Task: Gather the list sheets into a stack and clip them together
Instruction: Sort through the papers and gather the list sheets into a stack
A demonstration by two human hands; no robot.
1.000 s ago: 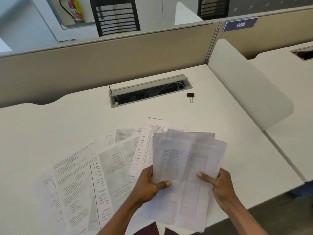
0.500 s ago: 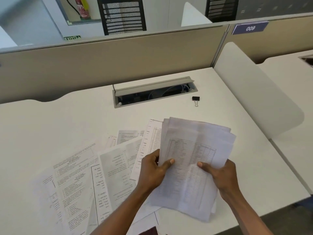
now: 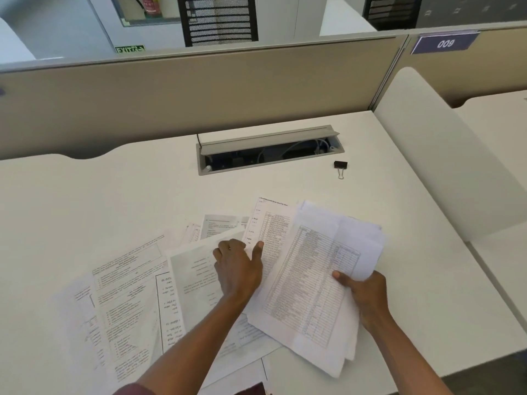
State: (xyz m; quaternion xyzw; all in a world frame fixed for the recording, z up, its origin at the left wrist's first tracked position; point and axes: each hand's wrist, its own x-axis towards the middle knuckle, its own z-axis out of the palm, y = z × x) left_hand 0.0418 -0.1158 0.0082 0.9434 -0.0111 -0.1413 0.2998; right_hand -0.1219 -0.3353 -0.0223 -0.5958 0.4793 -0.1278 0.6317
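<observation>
My right hand grips the right edge of a loose stack of list sheets, the top one printed with a table. My left hand has its fingers spread over a table-printed sheet that lies on the desk just left of the stack; I cannot tell whether it pinches that sheet. Several more printed sheets lie fanned across the desk to the left. A black binder clip sits alone on the desk beyond the stack.
The white desk has an open cable tray at the back centre, with a beige partition wall behind it. A rounded white divider panel stands along the right side. The desk's front edge runs below my right forearm.
My left hand has let go of the stack and moved left and forward onto a sheet on the desk. My right hand alone holds the stack, shifted right and lower.
</observation>
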